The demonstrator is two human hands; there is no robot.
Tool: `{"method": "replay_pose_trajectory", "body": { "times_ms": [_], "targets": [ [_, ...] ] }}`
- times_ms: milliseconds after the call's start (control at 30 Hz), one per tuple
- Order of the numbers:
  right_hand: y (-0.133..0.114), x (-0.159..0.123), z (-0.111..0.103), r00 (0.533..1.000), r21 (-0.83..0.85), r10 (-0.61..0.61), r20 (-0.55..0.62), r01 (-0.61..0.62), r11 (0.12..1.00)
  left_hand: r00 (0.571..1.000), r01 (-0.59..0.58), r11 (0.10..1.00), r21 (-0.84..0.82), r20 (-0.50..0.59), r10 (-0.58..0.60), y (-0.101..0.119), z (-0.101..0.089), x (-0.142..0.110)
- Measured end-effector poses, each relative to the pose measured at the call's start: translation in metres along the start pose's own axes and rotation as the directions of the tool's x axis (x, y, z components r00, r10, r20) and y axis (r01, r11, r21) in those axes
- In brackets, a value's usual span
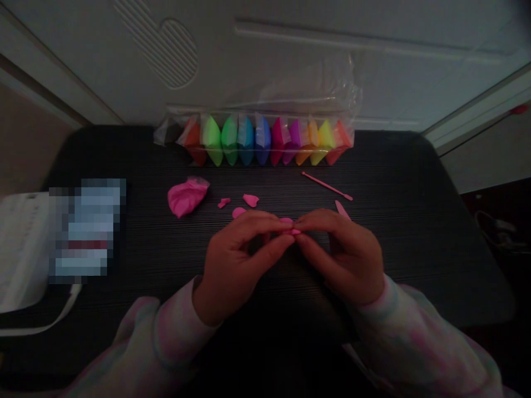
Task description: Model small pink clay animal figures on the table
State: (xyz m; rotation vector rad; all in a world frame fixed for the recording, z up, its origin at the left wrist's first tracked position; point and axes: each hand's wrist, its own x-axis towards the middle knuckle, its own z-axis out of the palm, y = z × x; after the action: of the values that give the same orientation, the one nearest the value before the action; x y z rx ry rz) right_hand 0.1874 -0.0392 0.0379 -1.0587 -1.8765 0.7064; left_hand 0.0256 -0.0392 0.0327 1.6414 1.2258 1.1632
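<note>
My left hand [236, 260] and my right hand [344, 254] meet fingertip to fingertip over the middle of the dark table [435, 232]. Together they pinch a small pink clay piece [290, 226]. Just beyond my fingers lie three small pink clay bits [250, 200]. A larger pink clay lump in its wrapper [187, 196] rests to the left of them.
A row of coloured clay packets in a clear bag [265, 138] stands along the table's far edge. A thin pink stick tool [327, 186] and a second pink tool [342, 209] lie at the right. A white device [20, 249] with a blurred label sits at the left.
</note>
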Motion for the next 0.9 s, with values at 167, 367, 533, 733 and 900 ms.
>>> {"method": "replay_pose_trajectory", "body": {
  "times_ms": [167,367,533,733,900],
  "targets": [
    [0.006,0.001,-0.002,0.989,-0.062,0.084,-0.123,-0.092,0.994,0.995,0.027,0.886,0.464,-0.094,0.018,-0.015,-0.025,0.018],
    [0.008,0.003,-0.001,0.988,-0.135,0.067,-0.141,-0.087,0.987,0.972,-0.088,0.731,0.677,0.219,-0.086,-0.024,-0.043,0.03],
    [0.009,0.004,0.004,0.993,-0.199,0.024,-0.112,-0.046,0.979,0.925,-0.134,0.679,0.722,0.337,-0.176,-0.025,-0.035,0.026],
    [0.006,0.005,0.008,0.999,-0.25,-0.017,-0.041,0.006,0.968,0.938,-0.126,0.739,0.662,0.322,-0.127,-0.024,-0.032,0.024],
    [0.004,0.005,0.011,0.999,-0.263,-0.044,-0.01,0.04,0.964,0.956,0.019,0.945,0.327,0.27,-0.113,-0.011,-0.025,0.018]
  ]
}}
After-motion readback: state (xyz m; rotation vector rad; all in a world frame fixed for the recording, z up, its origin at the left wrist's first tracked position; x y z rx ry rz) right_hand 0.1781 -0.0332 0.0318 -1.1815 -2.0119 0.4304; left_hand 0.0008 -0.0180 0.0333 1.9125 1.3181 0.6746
